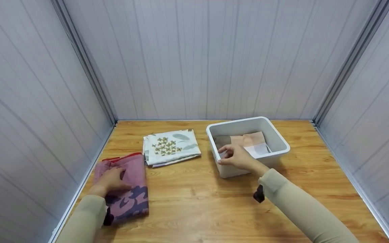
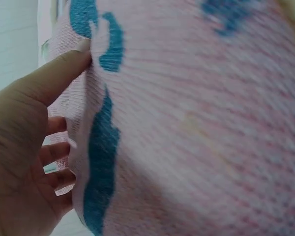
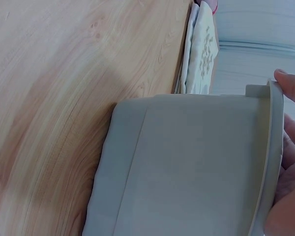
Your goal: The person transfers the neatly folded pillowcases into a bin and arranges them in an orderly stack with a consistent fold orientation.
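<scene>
We saw a folded pink cloth with a red edge and dark blue patterning [image 1: 137,176] on the tabletop at the lower left of the frame. A left hand [image 1: 110,180] rested on it, thumb and fingers bent and spread apart; in the left wrist view the thumb tip touched the upper face while the fingers met a fold. We could not tell whether they pinched it.

Right of centre stood a white rectangular plastic bin [image 1: 231,171], upright and slightly turned. A right hand [image 1: 237,158] curved over its near left corner, thumb at the rim, fingers bent above the inside; we could not tell whether it gripped. Inside lay a folded peach, white and grey-brown cloth [image 1: 255,137].

In our judgement, good handling called for the left fingers to reach under every layer, thumb pressing from above, so the folds stayed together, while the right hand kept light contact to steady the bin without tipping it.

Between the two, near the centre, lay a folded white cloth with gold-brown flowers and grey-green leaves [image 1: 171,149]. All rested on a honey-coloured wood-grain table [image 1: 187,202], before pale, streaked wall panels [image 1: 194,60].
</scene>
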`<action>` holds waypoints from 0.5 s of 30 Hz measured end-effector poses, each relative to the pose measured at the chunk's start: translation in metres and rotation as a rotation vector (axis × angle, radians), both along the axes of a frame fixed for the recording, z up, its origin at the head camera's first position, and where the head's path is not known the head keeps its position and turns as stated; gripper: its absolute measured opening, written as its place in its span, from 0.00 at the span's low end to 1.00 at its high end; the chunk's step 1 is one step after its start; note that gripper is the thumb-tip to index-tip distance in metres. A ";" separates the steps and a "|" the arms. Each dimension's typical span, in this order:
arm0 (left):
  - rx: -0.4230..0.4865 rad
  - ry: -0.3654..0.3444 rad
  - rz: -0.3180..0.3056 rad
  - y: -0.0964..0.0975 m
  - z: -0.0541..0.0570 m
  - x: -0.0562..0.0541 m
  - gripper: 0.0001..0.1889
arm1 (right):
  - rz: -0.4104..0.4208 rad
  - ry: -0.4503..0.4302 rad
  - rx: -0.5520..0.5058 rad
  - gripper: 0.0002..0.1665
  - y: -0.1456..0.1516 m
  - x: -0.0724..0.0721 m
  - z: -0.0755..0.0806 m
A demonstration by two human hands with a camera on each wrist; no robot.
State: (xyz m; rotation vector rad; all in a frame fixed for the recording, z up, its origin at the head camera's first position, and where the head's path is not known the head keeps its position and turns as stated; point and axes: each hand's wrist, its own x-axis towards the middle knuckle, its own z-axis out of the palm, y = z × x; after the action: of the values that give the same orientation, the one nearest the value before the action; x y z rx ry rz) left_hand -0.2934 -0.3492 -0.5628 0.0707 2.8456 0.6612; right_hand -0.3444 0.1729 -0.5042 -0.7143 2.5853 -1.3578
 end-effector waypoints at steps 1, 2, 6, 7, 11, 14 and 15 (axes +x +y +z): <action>0.009 0.004 0.008 -0.002 0.000 -0.001 0.50 | 0.000 -0.001 0.002 0.23 0.000 0.000 0.000; 0.016 0.015 0.018 -0.004 0.000 -0.002 0.49 | -0.002 -0.001 0.005 0.23 -0.001 0.000 0.000; -0.003 0.097 0.077 -0.017 -0.002 -0.005 0.48 | 0.003 -0.007 -0.001 0.23 -0.001 0.000 -0.001; -0.009 0.110 0.093 -0.021 -0.002 -0.004 0.49 | 0.005 -0.008 -0.003 0.23 -0.001 0.000 -0.001; 0.038 0.094 0.156 -0.032 -0.002 -0.002 0.56 | 0.006 -0.024 -0.013 0.23 0.001 0.000 -0.002; 0.127 0.045 0.198 -0.038 -0.001 0.001 0.62 | 0.004 -0.034 -0.022 0.23 0.001 0.000 -0.002; 0.154 0.029 0.210 -0.039 0.000 0.002 0.63 | 0.007 -0.033 -0.027 0.23 0.001 0.000 -0.002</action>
State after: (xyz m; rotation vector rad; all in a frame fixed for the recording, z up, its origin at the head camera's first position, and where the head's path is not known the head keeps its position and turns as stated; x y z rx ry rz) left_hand -0.2918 -0.3884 -0.5632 -0.1986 2.8492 0.9278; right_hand -0.3447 0.1743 -0.5058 -0.6987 2.5408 -1.3935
